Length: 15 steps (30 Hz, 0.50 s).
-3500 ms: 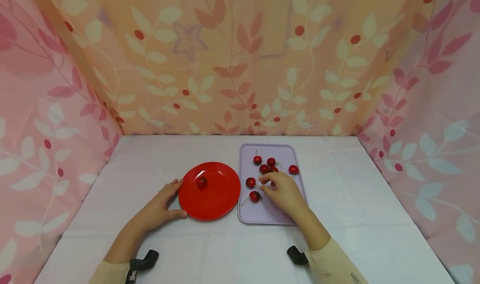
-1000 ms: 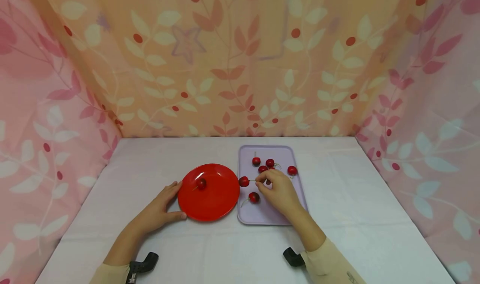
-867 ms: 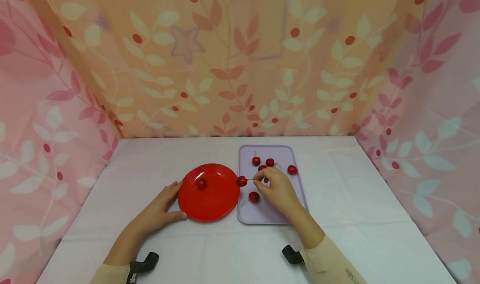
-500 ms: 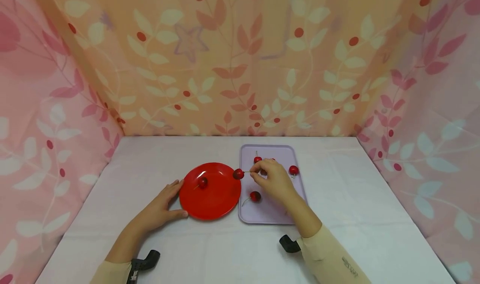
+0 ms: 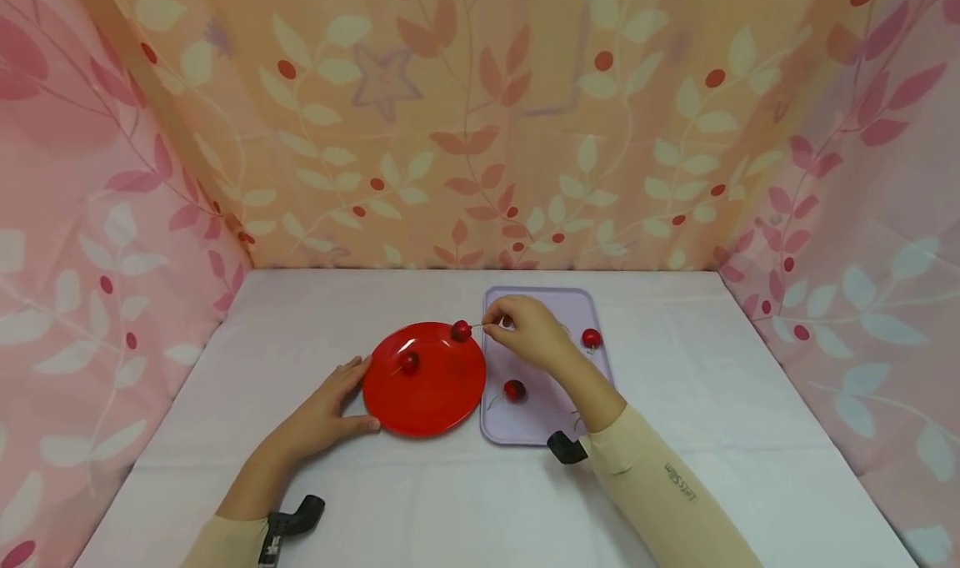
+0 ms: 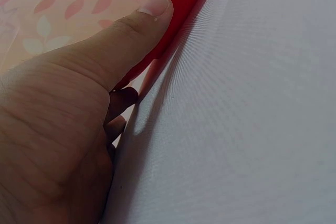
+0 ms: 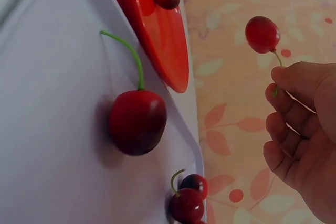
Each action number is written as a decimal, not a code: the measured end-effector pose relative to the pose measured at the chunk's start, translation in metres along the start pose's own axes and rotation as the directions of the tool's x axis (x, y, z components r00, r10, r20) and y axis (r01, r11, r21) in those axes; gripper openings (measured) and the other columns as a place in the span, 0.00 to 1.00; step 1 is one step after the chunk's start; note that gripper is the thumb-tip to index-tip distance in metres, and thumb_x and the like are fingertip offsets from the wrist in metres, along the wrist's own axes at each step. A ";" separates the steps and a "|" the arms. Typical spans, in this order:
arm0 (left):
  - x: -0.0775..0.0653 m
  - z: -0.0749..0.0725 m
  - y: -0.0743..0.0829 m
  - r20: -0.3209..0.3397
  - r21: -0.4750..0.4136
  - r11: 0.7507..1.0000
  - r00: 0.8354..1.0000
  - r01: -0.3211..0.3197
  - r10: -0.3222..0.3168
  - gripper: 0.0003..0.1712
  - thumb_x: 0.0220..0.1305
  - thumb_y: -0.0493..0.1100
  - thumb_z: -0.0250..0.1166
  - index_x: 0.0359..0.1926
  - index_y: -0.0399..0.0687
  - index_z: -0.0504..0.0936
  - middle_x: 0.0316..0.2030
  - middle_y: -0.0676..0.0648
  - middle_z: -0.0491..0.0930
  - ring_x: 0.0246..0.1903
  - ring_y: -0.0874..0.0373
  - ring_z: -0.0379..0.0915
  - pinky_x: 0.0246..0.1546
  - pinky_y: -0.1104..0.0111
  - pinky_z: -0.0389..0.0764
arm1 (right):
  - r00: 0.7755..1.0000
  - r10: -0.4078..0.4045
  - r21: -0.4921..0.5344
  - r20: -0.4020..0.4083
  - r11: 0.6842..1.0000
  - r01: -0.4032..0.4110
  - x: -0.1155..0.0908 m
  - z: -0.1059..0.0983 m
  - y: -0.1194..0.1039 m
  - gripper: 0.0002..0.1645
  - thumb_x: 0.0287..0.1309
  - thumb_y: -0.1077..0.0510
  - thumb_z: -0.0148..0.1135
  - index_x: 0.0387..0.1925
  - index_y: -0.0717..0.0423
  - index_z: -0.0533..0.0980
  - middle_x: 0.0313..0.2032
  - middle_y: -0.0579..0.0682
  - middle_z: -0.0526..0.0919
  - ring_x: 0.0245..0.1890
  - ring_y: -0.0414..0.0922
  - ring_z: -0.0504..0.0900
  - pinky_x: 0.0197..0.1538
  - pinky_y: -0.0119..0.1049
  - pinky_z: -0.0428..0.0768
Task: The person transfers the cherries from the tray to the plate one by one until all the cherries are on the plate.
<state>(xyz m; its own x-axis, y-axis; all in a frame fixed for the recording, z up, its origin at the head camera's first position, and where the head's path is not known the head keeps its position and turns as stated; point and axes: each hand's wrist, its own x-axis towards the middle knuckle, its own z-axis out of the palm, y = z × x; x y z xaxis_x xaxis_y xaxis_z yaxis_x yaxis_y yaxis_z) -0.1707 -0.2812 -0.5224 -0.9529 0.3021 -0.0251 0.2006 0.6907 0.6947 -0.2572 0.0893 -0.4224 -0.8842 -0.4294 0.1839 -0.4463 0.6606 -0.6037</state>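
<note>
Between thumb and index finger, my right hand [image 5: 528, 330] pinches the green stem of a dark red cherry [image 5: 460, 331]. That cherry [image 7: 262, 34] is held off the surface, over the far right rim of the red plate [image 5: 431, 397] in the head view. My left hand [image 5: 326, 409] rests at the plate's left edge, fingers and thumb spread; in the left wrist view the thumb [image 6: 155, 9] lies against the plate's side. One cherry [image 5: 409, 362] lies on the plate. On the lilac tray [image 5: 525, 431], more cherries lie, partly hidden by my right hand and arm.
A stemmed cherry [image 5: 514, 391] lies near the tray's left side, another cherry [image 5: 592, 339] at its right side. Further cherries [image 7: 186, 205] sit together near the tray's edge. A white cloth [image 5: 420, 501] covers the table, with patterned curtains [image 5: 480, 118] around it.
My right hand has taken a cherry by its stem from the tray and carried it left and away from me, over the plate's rim. The left hand stays at the plate.
</note>
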 end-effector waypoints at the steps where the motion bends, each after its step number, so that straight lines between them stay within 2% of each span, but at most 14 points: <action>1: 0.000 0.000 0.000 0.001 -0.002 1.000 1.000 0.002 -0.002 0.63 0.50 0.66 0.77 0.81 0.63 0.54 0.80 0.40 0.52 0.79 0.33 0.42 0.70 0.31 0.54 | 1.000 -0.002 -0.003 0.015 1.000 0.002 0.003 0.000 -0.002 0.03 0.66 0.53 0.68 0.38 0.47 0.84 0.34 0.39 0.82 0.42 0.47 0.79 0.46 0.37 0.80; 5: 0.001 0.001 0.000 0.002 0.001 1.000 1.000 -0.009 0.009 0.62 0.51 0.66 0.77 0.81 0.62 0.54 0.80 0.39 0.52 0.78 0.32 0.42 0.70 0.30 0.54 | 0.998 -0.023 -0.017 0.059 1.000 0.024 0.013 0.003 -0.008 0.03 0.66 0.53 0.69 0.37 0.47 0.84 0.34 0.40 0.82 0.42 0.47 0.79 0.45 0.36 0.79; 9: 0.001 0.001 0.000 -0.002 0.009 1.000 1.000 -0.007 0.007 0.63 0.51 0.67 0.77 0.82 0.62 0.54 0.80 0.39 0.52 0.78 0.31 0.42 0.70 0.30 0.55 | 0.995 -0.048 -0.023 0.092 0.999 0.050 0.025 0.008 -0.013 0.02 0.64 0.55 0.70 0.35 0.44 0.83 0.32 0.41 0.82 0.38 0.44 0.77 0.41 0.35 0.78; 15: 0.001 0.000 0.000 0.001 0.009 1.000 1.000 0.000 0.000 0.63 0.51 0.67 0.77 0.82 0.62 0.54 0.80 0.40 0.52 0.78 0.32 0.42 0.70 0.31 0.54 | 0.981 -0.024 -0.064 0.195 0.997 0.037 0.047 0.019 -0.015 0.02 0.64 0.55 0.68 0.37 0.44 0.84 0.32 0.39 0.83 0.35 0.41 0.78 0.39 0.33 0.79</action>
<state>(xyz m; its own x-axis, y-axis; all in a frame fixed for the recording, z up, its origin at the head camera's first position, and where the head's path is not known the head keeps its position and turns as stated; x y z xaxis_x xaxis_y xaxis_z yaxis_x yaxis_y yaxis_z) -0.1715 -0.2814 -0.5224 -0.9529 0.3022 -0.0257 0.2023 0.6964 0.6885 -0.2893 0.0470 -0.4194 -0.8293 -0.5572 0.0437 -0.4870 0.6820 -0.5456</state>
